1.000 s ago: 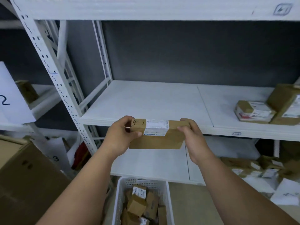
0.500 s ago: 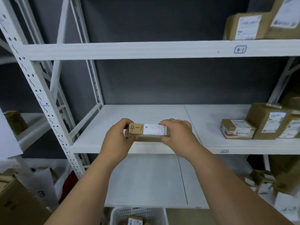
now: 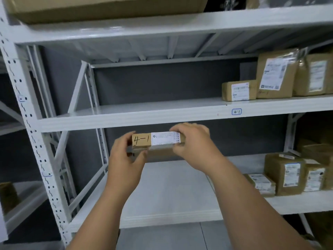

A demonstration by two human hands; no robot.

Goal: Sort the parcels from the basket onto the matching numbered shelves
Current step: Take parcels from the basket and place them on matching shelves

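**Parcel marked 4-1 held up just below the 4-1 shelf**

At the far left stands the white perforated upright (image 3: 27, 112) of the shelving rack, with a diagonal brace behind it. On top of the rack, at the upper left, lies a large flat cardboard box (image 3: 108, 8).

The left hand (image 3: 126, 159) grips the left end of a small brown parcel (image 3: 158, 141), thumb on the near face and fingers curled round the end and underside. The parcel is held level in the air in front of the dark back wall, its top face turned to the camera, with "4-1" handwritten on the left part and a white printed label on the right part.

The right hand (image 3: 192, 143) holds the right end, fingers curled over the top edge and covering the label's end.

Just above the parcel runs the front edge of a shelf (image 3: 144, 118) carrying a small blue-outlined tag reading "4 1" (image 3: 236, 111). On that shelf, at the right, stand three labelled brown parcels (image 3: 275, 74). The shelf below (image 3: 171, 186) bears more brown parcels (image 3: 286, 174) at its right end.
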